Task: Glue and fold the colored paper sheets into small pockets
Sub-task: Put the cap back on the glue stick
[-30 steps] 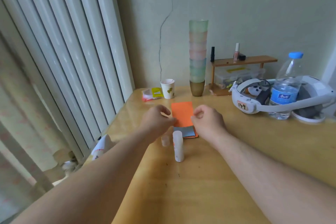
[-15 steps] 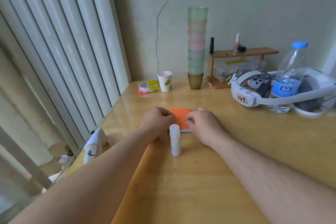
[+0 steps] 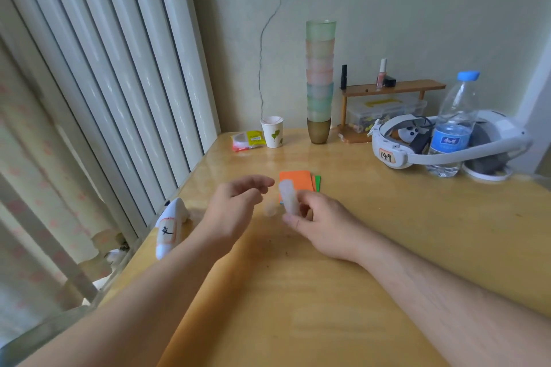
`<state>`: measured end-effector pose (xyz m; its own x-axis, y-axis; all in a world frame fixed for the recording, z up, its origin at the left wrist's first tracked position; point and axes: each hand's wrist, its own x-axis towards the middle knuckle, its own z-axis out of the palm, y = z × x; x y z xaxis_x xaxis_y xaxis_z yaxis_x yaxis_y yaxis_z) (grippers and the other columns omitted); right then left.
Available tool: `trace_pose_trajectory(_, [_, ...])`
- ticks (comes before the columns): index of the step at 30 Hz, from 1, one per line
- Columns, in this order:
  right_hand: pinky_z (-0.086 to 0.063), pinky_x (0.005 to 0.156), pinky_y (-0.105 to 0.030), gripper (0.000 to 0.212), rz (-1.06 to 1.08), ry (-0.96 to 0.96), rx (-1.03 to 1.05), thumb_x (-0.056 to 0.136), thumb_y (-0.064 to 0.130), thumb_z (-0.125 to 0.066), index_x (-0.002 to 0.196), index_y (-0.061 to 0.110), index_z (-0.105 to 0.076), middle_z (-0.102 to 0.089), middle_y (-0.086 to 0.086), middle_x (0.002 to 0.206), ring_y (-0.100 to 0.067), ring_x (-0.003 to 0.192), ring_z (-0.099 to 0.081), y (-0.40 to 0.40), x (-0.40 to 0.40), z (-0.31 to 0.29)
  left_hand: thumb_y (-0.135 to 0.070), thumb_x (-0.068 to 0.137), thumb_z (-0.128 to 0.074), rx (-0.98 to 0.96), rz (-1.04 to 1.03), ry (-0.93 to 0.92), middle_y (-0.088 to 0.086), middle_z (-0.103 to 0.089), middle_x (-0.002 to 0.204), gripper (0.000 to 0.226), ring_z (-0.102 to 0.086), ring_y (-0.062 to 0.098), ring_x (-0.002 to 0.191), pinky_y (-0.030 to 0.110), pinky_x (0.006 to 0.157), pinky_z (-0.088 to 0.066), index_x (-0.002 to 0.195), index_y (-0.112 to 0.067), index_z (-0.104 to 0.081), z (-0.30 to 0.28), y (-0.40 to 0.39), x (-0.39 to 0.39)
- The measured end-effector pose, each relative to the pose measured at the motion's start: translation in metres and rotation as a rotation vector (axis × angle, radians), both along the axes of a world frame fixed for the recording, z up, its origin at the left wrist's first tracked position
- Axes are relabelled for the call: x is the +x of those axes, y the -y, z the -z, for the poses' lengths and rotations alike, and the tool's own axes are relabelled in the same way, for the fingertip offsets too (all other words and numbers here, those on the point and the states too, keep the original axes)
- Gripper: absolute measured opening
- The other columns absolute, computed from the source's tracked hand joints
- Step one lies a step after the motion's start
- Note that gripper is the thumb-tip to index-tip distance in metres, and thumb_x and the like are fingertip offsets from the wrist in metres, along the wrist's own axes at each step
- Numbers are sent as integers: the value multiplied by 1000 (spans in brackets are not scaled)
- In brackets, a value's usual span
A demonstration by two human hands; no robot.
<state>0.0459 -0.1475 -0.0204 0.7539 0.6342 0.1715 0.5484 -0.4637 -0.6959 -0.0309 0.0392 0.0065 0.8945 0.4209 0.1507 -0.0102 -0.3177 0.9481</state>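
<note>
A folded orange paper (image 3: 298, 180) lies on the wooden table (image 3: 387, 232), on top of a small stack whose green sheet (image 3: 317, 183) peeks out at the right. My right hand (image 3: 322, 223) grips the white glue stick (image 3: 288, 197) and holds it tilted just in front of the orange paper. The glue stick's cap (image 3: 270, 208) stands blurred on the table between my hands. My left hand (image 3: 235, 205) hovers to the left of the cap with loosely bent fingers and holds nothing.
At the back stand a paper cup (image 3: 272, 132), a tall stack of plastic cups (image 3: 320, 80), a small wooden shelf (image 3: 393, 88), a white headset (image 3: 447, 143) and a water bottle (image 3: 453, 125). A white tube (image 3: 169, 226) lies at the table's left edge.
Both hands left the orange paper. My right hand took the glue stick off the table and lifted it; my left hand drew back to the left and opened.
</note>
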Motion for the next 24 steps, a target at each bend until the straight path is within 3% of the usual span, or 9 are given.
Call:
trace_pose_trajectory(2, [-55,78,-36,17,18,-112,133,101,55,-56,109,40,-58,-72,9,96,-16,85,-66,12,-3,-7,-14,99,-60,-55,64,62,-11,-77,105,29,-66,5,102,24,84,-44,108,-32,-80,-8,19,-8])
trace_pose_trajectory(4, [-52,70,-30,5,-23,-181,257,106,44,-55,108,42,-58,-75,7,88,-13,74,-65,25,-8,-18,-30,105,-56,-94,190,75,-11,-77,110,25,-66,3,106,27,89,-44,120,-30,-76,-18,42,-14])
trace_pose_trajectory(6, [-48,70,-28,6,-56,-216,366,107,38,-56,106,35,-60,-71,3,77,-14,70,-61,38,-13,-28,-40,108,-47,-87,334,69,6,-75,99,35,-67,17,103,33,91,-43,116,-22,-76,-25,65,-14])
trace_pose_trajectory(9, [-46,70,-33,25,-97,-271,488,99,48,-60,97,23,-63,-65,1,72,-17,69,-57,55,-23,-32,-43,109,-46,-201,445,131,30,-59,80,50,-60,34,77,53,96,-45,103,2,-67,-27,90,-9])
trace_pose_trajectory(12, [-43,63,-24,60,-63,-438,605,88,68,-61,100,10,-67,-63,-1,72,-15,66,-54,68,-34,-23,-48,106,-53,-286,413,168,23,-61,80,52,-54,35,70,63,97,-44,109,2,-64,-17,105,-4])
trace_pose_trajectory(15, [-35,54,-24,72,-32,-778,607,91,73,-42,102,8,-70,-64,-9,72,-17,61,-52,75,-42,-15,-51,100,-60,-383,357,187,8,-68,91,46,-53,29,77,52,84,-40,113,-8,-70,-4,110,-1])
trace_pose_trajectory(18, [-29,48,-25,83,-17,-1090,634,96,77,-23,87,13,-75,-60,-10,68,-18,55,-48,72,-47,-17,-53,93,-64,-463,358,195,1,-73,112,41,-61,28,98,56,97,-44,118,-22,-75,5,109,2])
trace_pose_trajectory(20, [-26,45,-22,83,34,-1245,720,93,82,-22,79,14,-67,-51,-6,63,-16,51,-43,66,-48,-21,-51,92,-65,-521,371,189,2,-72,104,42,-58,24,86,48,91,-49,118,-20,-75,6,109,2])
trace_pose_trajectory(24, [-23,40,-20,69,76,-1356,777,92,81,-32,77,17,-53,-38,-1,59,-13,46,-36,58,-53,-29,-43,96,-63,-589,363,187,1,-65,80,40,-46,19,69,36,76,-46,118,-11,-72,5,114,1])
